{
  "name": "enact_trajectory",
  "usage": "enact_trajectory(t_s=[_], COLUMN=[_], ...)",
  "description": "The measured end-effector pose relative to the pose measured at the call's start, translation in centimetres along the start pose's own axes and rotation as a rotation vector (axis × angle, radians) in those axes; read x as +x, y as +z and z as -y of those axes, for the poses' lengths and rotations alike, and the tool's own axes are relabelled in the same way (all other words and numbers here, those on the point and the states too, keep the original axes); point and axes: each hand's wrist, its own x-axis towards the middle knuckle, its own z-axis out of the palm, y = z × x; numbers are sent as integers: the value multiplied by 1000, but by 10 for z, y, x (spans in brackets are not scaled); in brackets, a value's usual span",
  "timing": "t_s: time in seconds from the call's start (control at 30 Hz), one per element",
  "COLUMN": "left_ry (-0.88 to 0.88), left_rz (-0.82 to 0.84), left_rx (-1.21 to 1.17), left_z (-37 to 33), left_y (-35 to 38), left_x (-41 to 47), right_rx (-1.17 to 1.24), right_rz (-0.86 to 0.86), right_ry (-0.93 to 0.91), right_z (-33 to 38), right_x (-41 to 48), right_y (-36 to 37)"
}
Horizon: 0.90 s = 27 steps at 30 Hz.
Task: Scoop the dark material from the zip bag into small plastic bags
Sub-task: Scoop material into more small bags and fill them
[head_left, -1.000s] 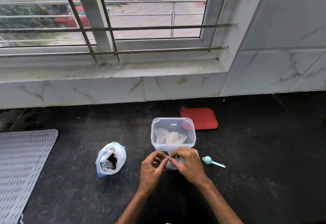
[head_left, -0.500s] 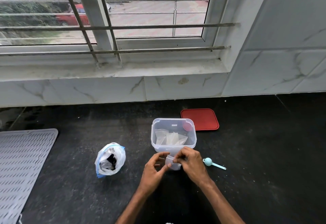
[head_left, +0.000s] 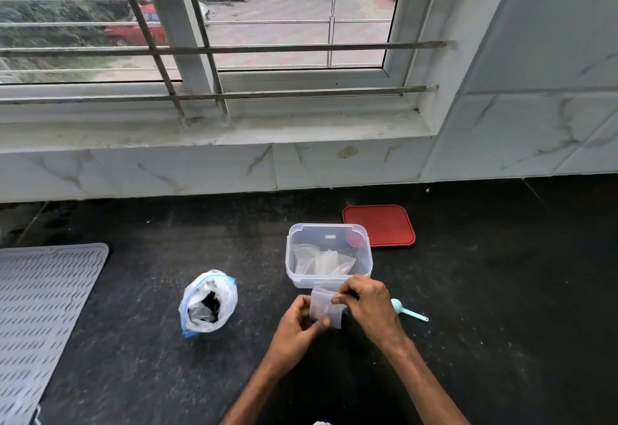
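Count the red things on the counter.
2: the flat red square lid lying behind the clear plastic tub, and a small round red piece at the tub's far right corner.

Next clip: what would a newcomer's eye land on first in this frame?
Two bare hands, the left hand and right hand, pinching a small clear plastic bag at centre, just before a clear square plastic container holding more such bags. Left stands an open blue-zip bag of dark material; the flat red lid lies behind the container, and a small teal scoop to the right, all on the black counter.
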Motion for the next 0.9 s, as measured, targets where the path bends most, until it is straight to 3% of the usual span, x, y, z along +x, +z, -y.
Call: enact_trajectory(t_s=[0.3,0.6,0.77,0.9], left_ry=[74,98,221,220], left_rz=[-106,-69,-202,-240], left_rx=[297,167,183,209], left_z=[3,-5,-11,-9], left_y=[-2,1,3,2], left_x=[5,4,5,5], right_rx=[42,-19,-53,-42], right_rz=[-3,-2,52,78], right_ry=[-56,-119,-134,-95], right_z=[5,10,10,8], right_x=[-3,2,0,-5], right_y=[4,2,3,3])
